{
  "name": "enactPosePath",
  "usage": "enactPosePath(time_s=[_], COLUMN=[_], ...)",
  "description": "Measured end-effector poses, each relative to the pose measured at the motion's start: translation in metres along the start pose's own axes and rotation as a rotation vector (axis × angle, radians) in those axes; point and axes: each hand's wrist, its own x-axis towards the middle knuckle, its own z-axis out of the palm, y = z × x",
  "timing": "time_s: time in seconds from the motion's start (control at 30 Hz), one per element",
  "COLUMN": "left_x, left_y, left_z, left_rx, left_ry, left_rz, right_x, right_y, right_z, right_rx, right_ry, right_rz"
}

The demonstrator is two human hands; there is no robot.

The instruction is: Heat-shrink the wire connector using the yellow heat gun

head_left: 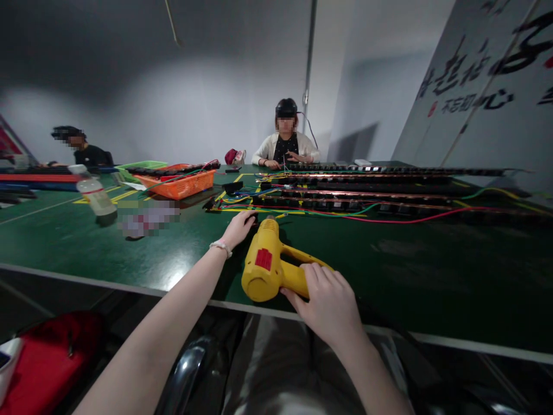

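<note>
My right hand (329,300) is wrapped round the handle of a yellow heat gun (264,265) with a red label, low over the near edge of the green table (415,288). The gun's nozzle points away from me, toward long dark strips (337,203) with coloured wires. Left of the nozzle, my left hand (240,228) reaches forward, its fingers closed on a small dark piece beside the wire ends, too small to make out. A red wire (415,221) and a green wire (363,214) trail along the nearest strip.
An orange basket (184,185) holding dark strips stands at the back left, with a green basket (140,167) behind it. A bottle (95,195) and a blurred package (149,219) are on the left. One person (287,144) sits opposite, another (88,151) far left.
</note>
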Motion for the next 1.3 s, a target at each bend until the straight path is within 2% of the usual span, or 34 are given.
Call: enactPosePath(time_s=[0.2, 0.5, 0.67, 0.93, 1.07, 1.2, 1.3], left_x=[0.002, 0.001, 0.004, 0.004, 0.001, 0.002, 0.006], left_y=[-0.009, -0.008, -0.007, -0.008, -0.026, -0.060, -0.088], left_z=[-0.005, -0.011, -0.012, -0.024, -0.039, -0.058, -0.070], left_rx=[0.012, -0.180, -0.228, -0.192, -0.138, -0.041, 0.031], left_ry=[-0.022, -0.059, -0.083, -0.137, -0.124, -0.056, -0.034], left_rz=[0.023, -0.055, -0.105, -0.091, -0.140, -0.250, -0.279], right_x=[0.004, 0.008, 0.009, -0.001, 0.000, 0.001, -0.002], right_y=[-0.005, 0.023, 0.042, 0.080, 0.087, 0.088, 0.091], right_z=[0.003, -0.009, -0.014, -0.012, -0.013, -0.016, -0.013], right_rx=[0.083, 0.251, 0.197, 0.031, -0.006, -0.022, -0.031], right_ry=[-0.012, -0.060, -0.076, -0.024, 0.015, 0.024, 0.003], right_rz=[-0.012, -0.026, -0.048, -0.126, -0.160, -0.159, -0.150])
